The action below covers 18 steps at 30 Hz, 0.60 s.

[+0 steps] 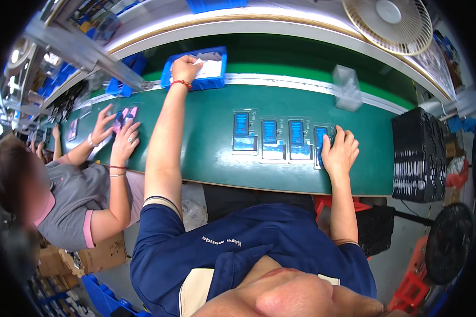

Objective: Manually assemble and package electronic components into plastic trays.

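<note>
At centre frame, four clear blister trays (283,138) holding blue packs lie in a row on the green conveyor belt (206,142). The right hand (339,150) rests flat and unclenched on the rightmost tray (322,143), gripping nothing. Right of it stands a stack of black trays (419,156). Farther up, a blue bin (209,71) holding white slips sits at the belt's far edge; the left hand (185,67) reaches into it, fingers pinching a white slip (200,62). At left, a co-worker's hands (113,132) press another pack. A fan (388,24) sits upper right.
</note>
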Tool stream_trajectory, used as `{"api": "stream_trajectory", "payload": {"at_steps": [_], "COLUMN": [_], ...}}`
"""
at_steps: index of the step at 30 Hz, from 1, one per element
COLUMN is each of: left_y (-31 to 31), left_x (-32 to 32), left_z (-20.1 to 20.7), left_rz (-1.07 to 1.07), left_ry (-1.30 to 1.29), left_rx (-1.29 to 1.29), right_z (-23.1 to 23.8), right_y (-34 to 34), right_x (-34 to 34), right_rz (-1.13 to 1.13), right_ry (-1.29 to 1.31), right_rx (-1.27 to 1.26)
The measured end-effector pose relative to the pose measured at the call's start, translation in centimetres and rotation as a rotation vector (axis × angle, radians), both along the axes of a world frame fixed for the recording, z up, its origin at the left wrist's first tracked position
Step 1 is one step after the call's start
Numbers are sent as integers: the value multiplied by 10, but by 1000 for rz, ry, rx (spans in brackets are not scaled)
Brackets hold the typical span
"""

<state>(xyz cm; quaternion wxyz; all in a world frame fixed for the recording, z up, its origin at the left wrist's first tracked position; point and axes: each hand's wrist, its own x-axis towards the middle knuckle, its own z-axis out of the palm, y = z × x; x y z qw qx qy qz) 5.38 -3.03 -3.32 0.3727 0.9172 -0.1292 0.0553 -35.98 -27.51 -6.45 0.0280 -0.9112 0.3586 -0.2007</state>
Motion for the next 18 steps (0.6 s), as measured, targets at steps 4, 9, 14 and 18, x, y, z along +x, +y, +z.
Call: {"api": "stream_trajectory", "payload": {"at_steps": [4,9,14,18], "left_y": [0,8,-7,-10], "left_x": [-12,-52,-130,-184], "left_z": [12,30,19,-1], "left_rz": [-4,-90,-303,-435], "left_ry": [92,373,650,767], "left_rx": [-420,-891,-1015,-1083], "right_z": [-1,24,26,23], "right_y": [6,26,64,85], "right_x": [11,45,109,134], "right_rz": [67,346,609,651], "right_ry": [-58,-388,-642,-687], "right_rx": [54,102,993,1436]}}
